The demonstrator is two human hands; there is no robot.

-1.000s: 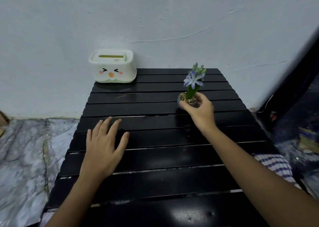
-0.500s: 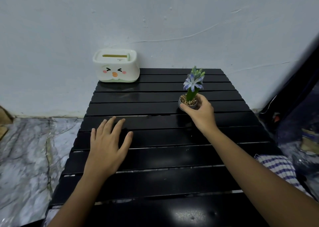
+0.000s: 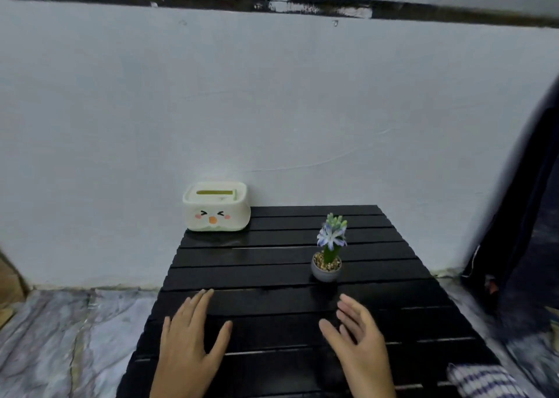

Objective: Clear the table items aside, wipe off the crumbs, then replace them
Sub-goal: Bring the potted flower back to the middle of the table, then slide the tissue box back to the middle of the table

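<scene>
Two containers stood on the black slatted table (image 3: pixel 272 276). No legible brand, label or writing appeared on either; the cream rounded plastic tissue box (image 3: pixel 216 206) carried only a printed cartoon face with squinting eyes, pink cheeks and an orange beak. Its lid had a narrow slot showing something green inside; contents could not be determined. The box sat at the table's far left corner, against the pale wall (image 3: pixel 272 101). The small grey round pot (image 3: pixel 326 269) held pebbly gravel and one upright green plant with pale blue flowers; it stood right of table centre, well apart from the box. Left hand (image 3: pixel 189 340) lay flat on the table's near slats, fingers spread, holding nothing. Right hand (image 3: pixel 360 343) was open and empty, near the pot but clear of it.
</scene>
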